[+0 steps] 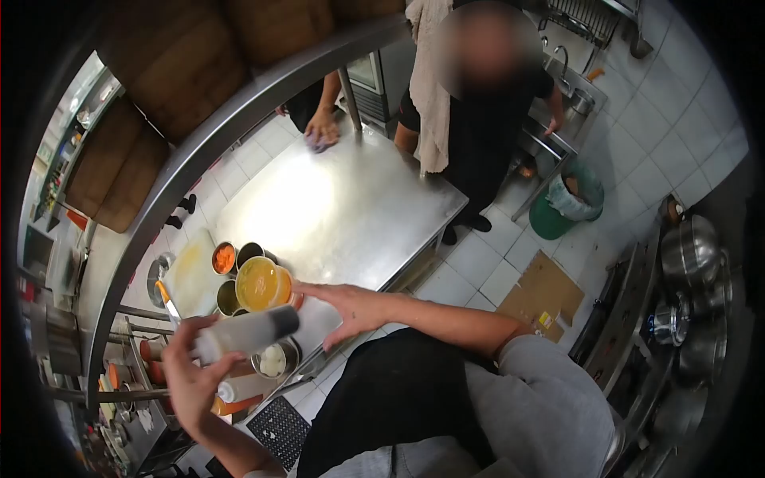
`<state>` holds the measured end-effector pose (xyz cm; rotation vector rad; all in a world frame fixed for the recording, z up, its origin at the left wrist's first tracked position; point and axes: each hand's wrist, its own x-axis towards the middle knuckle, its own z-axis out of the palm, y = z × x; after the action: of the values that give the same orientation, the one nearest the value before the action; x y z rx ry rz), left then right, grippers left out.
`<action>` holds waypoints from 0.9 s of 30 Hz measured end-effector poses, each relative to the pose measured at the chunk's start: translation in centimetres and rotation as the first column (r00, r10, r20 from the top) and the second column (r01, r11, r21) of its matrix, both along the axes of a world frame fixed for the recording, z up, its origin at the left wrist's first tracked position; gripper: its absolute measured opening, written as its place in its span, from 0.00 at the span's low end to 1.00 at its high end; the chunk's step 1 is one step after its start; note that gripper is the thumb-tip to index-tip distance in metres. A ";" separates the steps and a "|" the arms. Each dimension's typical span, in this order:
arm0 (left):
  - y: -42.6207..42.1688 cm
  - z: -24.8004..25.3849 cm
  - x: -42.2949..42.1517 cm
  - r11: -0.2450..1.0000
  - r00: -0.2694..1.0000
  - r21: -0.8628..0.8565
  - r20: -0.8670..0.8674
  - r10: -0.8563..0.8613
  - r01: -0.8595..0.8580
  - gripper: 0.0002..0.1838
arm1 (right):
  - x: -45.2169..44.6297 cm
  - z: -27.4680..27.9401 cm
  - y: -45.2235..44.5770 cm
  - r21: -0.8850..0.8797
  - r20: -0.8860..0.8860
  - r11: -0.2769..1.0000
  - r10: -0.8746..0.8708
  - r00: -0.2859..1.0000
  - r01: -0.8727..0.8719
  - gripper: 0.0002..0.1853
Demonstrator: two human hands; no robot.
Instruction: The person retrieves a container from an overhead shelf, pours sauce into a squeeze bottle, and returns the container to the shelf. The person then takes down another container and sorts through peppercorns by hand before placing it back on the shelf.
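Observation:
My left hand (195, 370) grips a translucent squeeze bottle (243, 335) with dark contents at its right end, tilted nearly level above the counter. Beside a tub of yellow-orange sauce (263, 284), my right hand (347, 309) has its fingers spread, close to the tub's right side. Around the tub stand a metal pot of chopped orange pieces (225, 258) and other round metal pots. A pot with white pieces (273, 360) is partly behind the bottle. Below it lies another white bottle (243, 388).
A steel table (358, 191) extends ahead, with a cutting board (194, 275) and knife (167, 301) at left. A co-worker's hand (322, 127) presses a cloth on its far edge. Another person (486, 135) stands beyond, near a green bin (555, 213). Cardboard (543, 293) lies on the floor.

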<state>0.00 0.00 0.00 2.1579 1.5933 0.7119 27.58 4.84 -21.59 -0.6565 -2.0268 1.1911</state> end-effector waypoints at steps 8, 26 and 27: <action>3.1 -6.5 12.5 0.908 0.884 -0.031 0.245 -0.398 0.417 0.35 | 4.9 0.5 -0.5 -0.161 0.027 0.987 0.014 1.000 -0.010 0.45; 3.0 -13.6 18.8 0.985 0.706 0.123 0.687 -0.174 0.124 0.14 | 8.3 -2.3 -0.5 -0.360 -0.078 0.929 0.061 0.995 -0.085 0.32; 2.9 -13.8 19.0 0.992 0.712 0.118 0.693 -0.114 0.043 0.14 | 8.4 -2.3 0.0 -0.350 -0.044 0.931 0.093 0.995 -0.102 0.30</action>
<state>18.97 2.93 -13.82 1.6629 1.0559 1.3946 35.96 4.88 -23.86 -0.7101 -1.8572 1.6357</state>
